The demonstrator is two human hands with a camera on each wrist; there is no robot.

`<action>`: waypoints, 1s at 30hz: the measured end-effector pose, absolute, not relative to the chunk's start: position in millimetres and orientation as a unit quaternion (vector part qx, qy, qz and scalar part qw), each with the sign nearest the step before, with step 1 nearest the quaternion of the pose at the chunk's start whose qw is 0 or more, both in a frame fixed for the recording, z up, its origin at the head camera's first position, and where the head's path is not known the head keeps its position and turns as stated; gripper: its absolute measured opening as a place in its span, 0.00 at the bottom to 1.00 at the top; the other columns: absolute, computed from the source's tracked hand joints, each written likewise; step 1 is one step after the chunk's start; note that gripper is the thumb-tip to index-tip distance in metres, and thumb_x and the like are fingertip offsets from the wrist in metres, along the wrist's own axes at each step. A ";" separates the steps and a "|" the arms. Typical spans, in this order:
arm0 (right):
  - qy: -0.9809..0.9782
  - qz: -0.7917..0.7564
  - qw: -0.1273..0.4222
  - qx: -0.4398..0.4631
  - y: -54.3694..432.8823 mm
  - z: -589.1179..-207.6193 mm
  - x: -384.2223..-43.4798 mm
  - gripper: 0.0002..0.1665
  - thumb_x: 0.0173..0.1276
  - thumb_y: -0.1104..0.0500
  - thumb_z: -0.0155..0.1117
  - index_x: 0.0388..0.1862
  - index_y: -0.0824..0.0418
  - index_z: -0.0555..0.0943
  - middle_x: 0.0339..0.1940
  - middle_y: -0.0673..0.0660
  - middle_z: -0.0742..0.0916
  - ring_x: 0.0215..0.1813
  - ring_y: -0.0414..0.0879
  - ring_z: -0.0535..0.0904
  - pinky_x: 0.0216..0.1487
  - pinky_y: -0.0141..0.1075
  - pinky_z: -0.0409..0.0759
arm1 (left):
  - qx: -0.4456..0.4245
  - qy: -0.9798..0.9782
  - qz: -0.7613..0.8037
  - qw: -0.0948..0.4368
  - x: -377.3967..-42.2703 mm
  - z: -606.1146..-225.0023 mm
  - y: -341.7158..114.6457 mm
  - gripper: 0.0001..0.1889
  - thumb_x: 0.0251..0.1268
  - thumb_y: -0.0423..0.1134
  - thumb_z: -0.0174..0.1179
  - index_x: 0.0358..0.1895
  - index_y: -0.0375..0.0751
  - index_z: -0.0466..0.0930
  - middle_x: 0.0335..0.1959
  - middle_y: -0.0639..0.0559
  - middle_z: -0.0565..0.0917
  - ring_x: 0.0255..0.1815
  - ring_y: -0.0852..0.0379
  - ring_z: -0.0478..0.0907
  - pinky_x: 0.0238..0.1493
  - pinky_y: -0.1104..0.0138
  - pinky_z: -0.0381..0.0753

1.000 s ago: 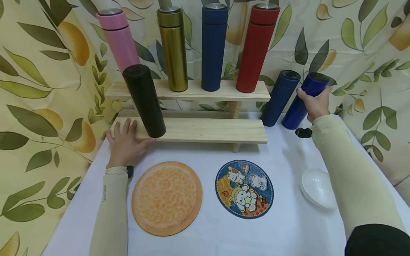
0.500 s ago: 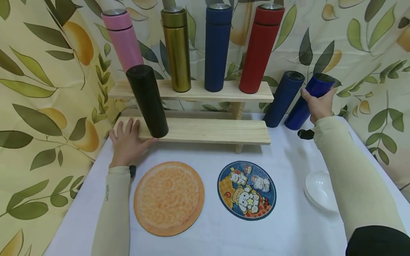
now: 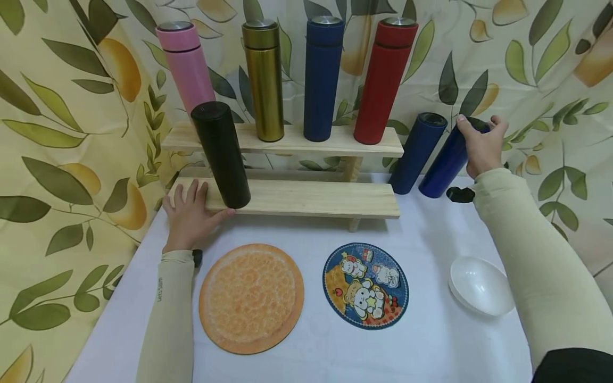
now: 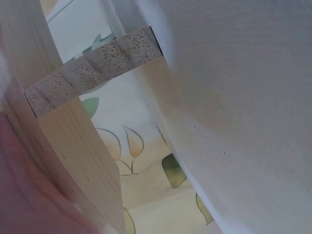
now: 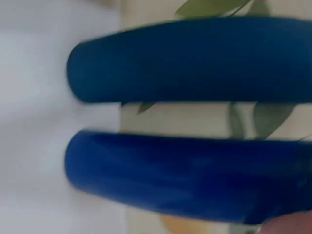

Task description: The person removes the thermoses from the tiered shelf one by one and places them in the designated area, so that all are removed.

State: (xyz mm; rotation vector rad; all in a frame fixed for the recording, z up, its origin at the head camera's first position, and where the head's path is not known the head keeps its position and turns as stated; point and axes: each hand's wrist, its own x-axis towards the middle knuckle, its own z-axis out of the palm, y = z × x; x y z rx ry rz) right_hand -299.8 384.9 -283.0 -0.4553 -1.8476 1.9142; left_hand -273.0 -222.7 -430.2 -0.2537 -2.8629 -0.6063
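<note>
My left hand (image 3: 189, 221) rests with spread fingers on the left end of the lower wooden shelf (image 3: 325, 197). Its thumb lies along the front edge, close to the base of a black thermos bottle (image 3: 221, 157). The left wrist view shows part of the hand against the wooden board (image 4: 87, 161). At the far right, my right hand (image 3: 483, 146) grips the top of a glossy blue thermos bottle (image 3: 442, 167), thumb on the near side. A matte dark blue thermos bottle (image 3: 418, 154) stands just left of it, a narrow gap apart in the right wrist view.
Pink (image 3: 187, 69), gold (image 3: 263, 85), blue (image 3: 323, 80) and red thermos bottles (image 3: 385, 80) stand on the upper shelf (image 3: 292, 133). A round orange mat (image 3: 251, 298), a cartoon mat (image 3: 366, 285) and a white bowl (image 3: 479, 284) lie on the white table (image 3: 311, 340).
My right hand has shifted up on the glossy blue thermos bottle, so its fingers now sit around the top. The left hand stays in place on the shelf.
</note>
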 end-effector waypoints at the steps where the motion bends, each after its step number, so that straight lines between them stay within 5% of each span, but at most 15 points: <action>1: -0.673 0.687 0.221 -0.161 382.8 -279.6 -298.0 0.56 0.76 0.48 0.68 0.87 0.53 0.42 0.89 0.51 0.48 0.83 0.44 0.55 0.75 0.25 0.56 | -0.086 -0.970 -0.204 0.101 -272.9 -430.1 -223.2 0.60 0.63 0.78 0.61 0.83 0.31 0.60 0.85 0.31 0.55 0.84 0.24 0.41 0.75 0.27 0.29; 4: -0.678 0.684 0.226 -0.148 377.3 -268.8 -294.2 0.57 0.77 0.48 0.67 0.89 0.50 0.40 0.90 0.47 0.42 0.86 0.38 0.41 0.79 0.27 0.46 | -0.087 -0.970 -0.203 0.099 -272.4 -430.8 -224.0 0.60 0.63 0.79 0.61 0.83 0.31 0.60 0.85 0.31 0.55 0.84 0.23 0.41 0.75 0.27 0.28; 8: -0.670 0.694 0.234 -0.125 370.3 -255.5 -291.0 0.57 0.78 0.50 0.67 0.90 0.48 0.40 0.90 0.43 0.41 0.84 0.28 0.35 0.77 0.24 0.42 | -0.085 -0.971 -0.202 0.096 -271.5 -431.9 -224.4 0.60 0.63 0.79 0.60 0.83 0.31 0.60 0.85 0.30 0.55 0.84 0.23 0.40 0.74 0.26 0.28; 30: -0.573 0.785 0.230 0.052 297.7 -225.4 -259.6 0.42 0.84 0.64 0.55 0.88 0.57 0.48 0.89 0.49 0.51 0.85 0.31 0.47 0.79 0.25 0.41 | -0.084 -0.972 -0.201 0.094 -270.7 -427.8 -222.1 0.60 0.64 0.78 0.61 0.84 0.32 0.60 0.85 0.30 0.54 0.84 0.23 0.40 0.75 0.27 0.28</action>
